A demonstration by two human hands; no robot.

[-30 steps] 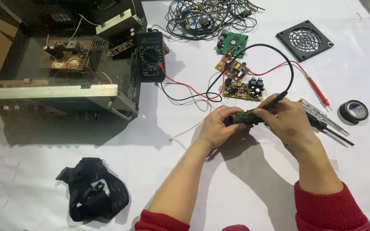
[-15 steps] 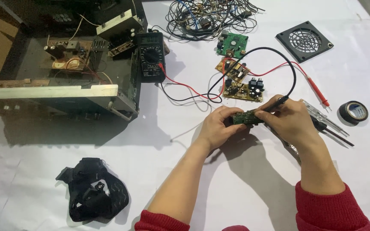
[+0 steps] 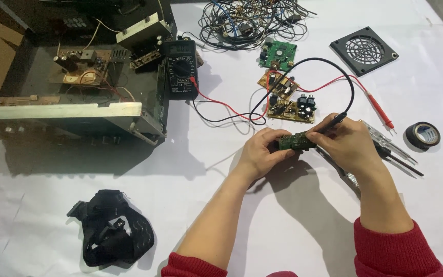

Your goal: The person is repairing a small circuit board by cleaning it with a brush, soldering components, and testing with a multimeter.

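Step in hand: probing. Left hand (image 3: 260,154) grasps the small green board (image 3: 294,141) just above the surface. Right hand (image 3: 347,143) pinches the black probe (image 3: 333,122), tip on the board; lead runs to the meter (image 3: 179,69). Next move likely calls for steady tip contact and a glance at the meter.

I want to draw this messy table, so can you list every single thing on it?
small green circuit board: one, held in both hands
black probe: one, in right hand, tip on that board
black multimeter: one, top centre
red probe: one, lying right
loose circuit boards: three, green and tan, above hands
tangled wires: one pile, top
black fan grille: one, top right
black tape roll: one, right edge
open metal chassis: one, left
black strap bundle: one, bottom left
white table cover: one
left hand; right hand: red sleeves
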